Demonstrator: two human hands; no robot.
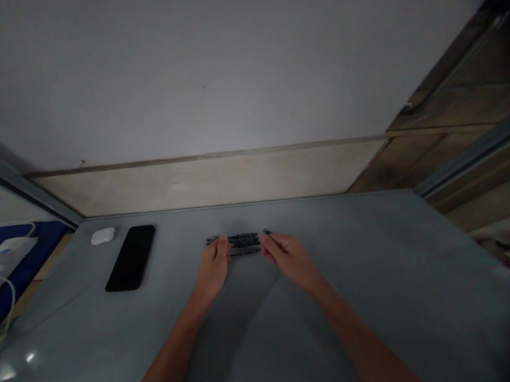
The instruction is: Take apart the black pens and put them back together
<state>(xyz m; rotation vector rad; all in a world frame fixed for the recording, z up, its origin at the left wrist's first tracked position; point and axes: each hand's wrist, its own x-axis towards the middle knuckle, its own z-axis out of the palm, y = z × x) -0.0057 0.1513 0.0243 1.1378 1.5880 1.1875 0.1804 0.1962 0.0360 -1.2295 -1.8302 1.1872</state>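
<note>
Several slim dark pens (244, 244) lie side by side, roughly level, between my two hands above the grey table (254, 329). My left hand (214, 264) is closed at their left ends, thumb and fingers pinched, and dark tips stick out past it to the left. At the right ends, my right hand (291, 258) is closed too. A short dark pen end (267, 231) pokes out above its thumb and forefinger, the rest hidden in the fingers. The pens' finer details are too small and dim to make out.
Left of my hands lies a black phone (131, 258), with a white earbud case (103, 236) behind it. A pale wall (234, 178) rises at the table's back edge. Metal posts (48, 193) stand at the back corners. White packaging and a cable (12, 292) are off to the left.
</note>
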